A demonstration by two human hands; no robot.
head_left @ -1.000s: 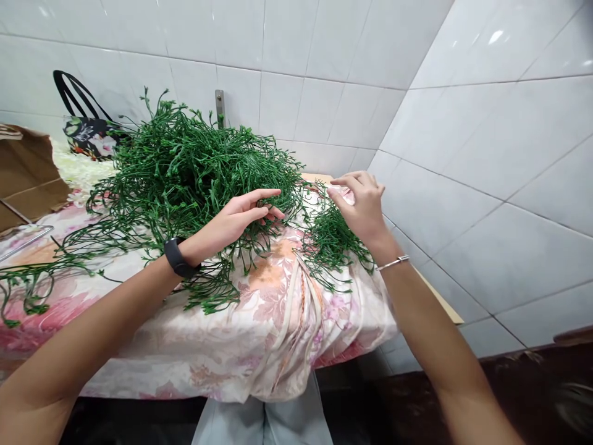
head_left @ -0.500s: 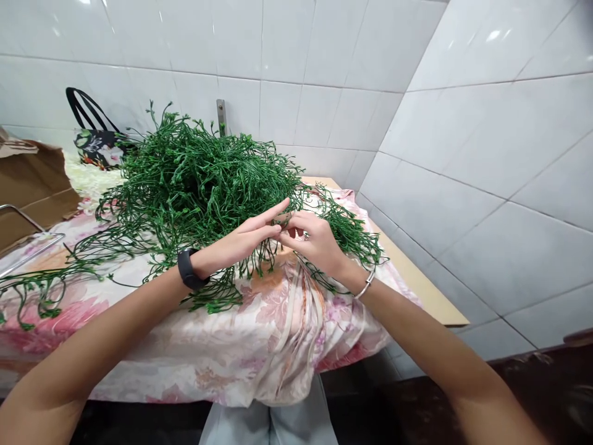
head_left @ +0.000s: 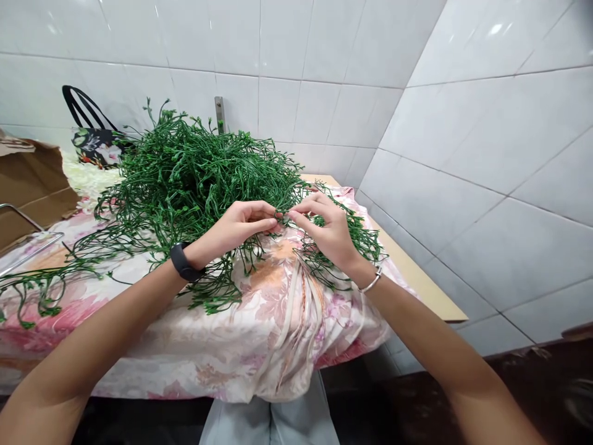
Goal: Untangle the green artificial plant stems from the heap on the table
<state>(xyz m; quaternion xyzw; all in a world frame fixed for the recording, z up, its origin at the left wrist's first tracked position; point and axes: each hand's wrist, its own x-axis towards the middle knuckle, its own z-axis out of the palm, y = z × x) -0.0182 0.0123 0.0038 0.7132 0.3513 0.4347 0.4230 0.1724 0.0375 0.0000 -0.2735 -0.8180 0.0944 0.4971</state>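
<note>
Left hand (head_left: 245,224) and right hand (head_left: 327,232) pinch thin green stem (head_left: 283,216) between them; hard tug could snap it. Big green pile (head_left: 231,167) just past left hand: stem could snag. Small bunch (head_left: 365,236) beside right hand: bump could scatter it.

Above the floral cloth (head_left: 185,346), the left hand (head_left: 241,225) pinches a thin green stem (head_left: 280,216); the right hand (head_left: 328,230) has its fingertips just beside it. Beyond lies a large green heap (head_left: 208,170), a smaller bunch (head_left: 364,238) to the right, brown cardboard (head_left: 34,185) left.
</note>
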